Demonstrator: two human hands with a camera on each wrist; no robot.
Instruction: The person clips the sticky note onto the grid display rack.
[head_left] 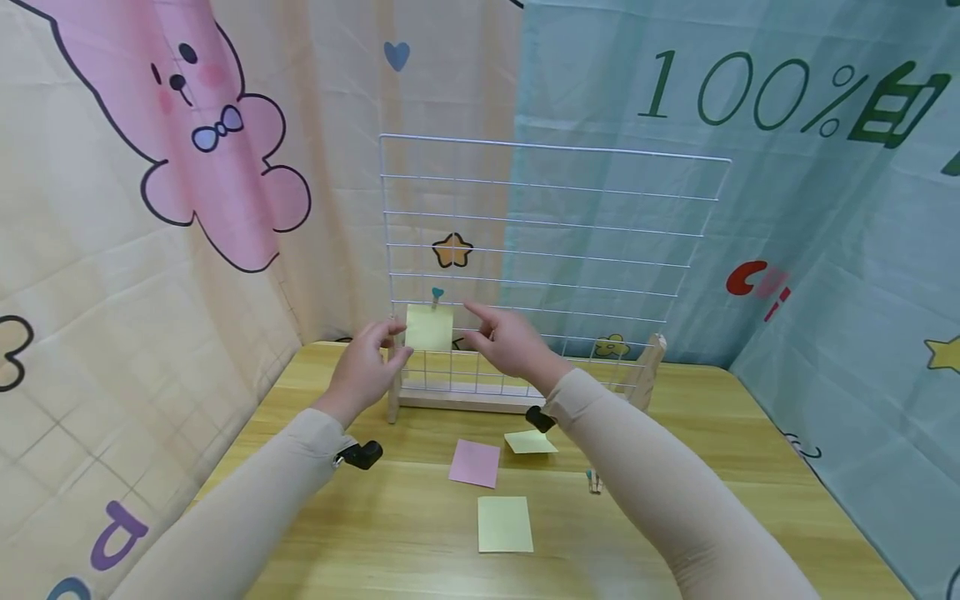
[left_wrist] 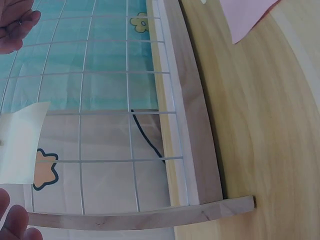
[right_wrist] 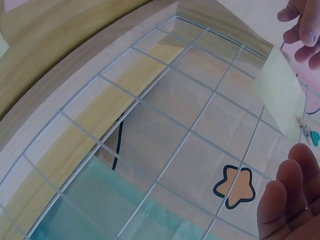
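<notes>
Two beige sleeves (head_left: 660, 475) foremost; left hand (head_left: 363, 368) and right hand (head_left: 516, 344), each grip loosely parted, flank a yellow note (head_left: 429, 329) pegged to a wire grid (head_left: 538, 255).

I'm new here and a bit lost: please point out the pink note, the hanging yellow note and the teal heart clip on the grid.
Pink note (head_left: 475, 463), head view: middle of its face.
Hanging yellow note (head_left: 429, 328), head view: middle of its face.
Teal heart clip (right_wrist: 314, 138), right wrist view: on the heart.
</notes>
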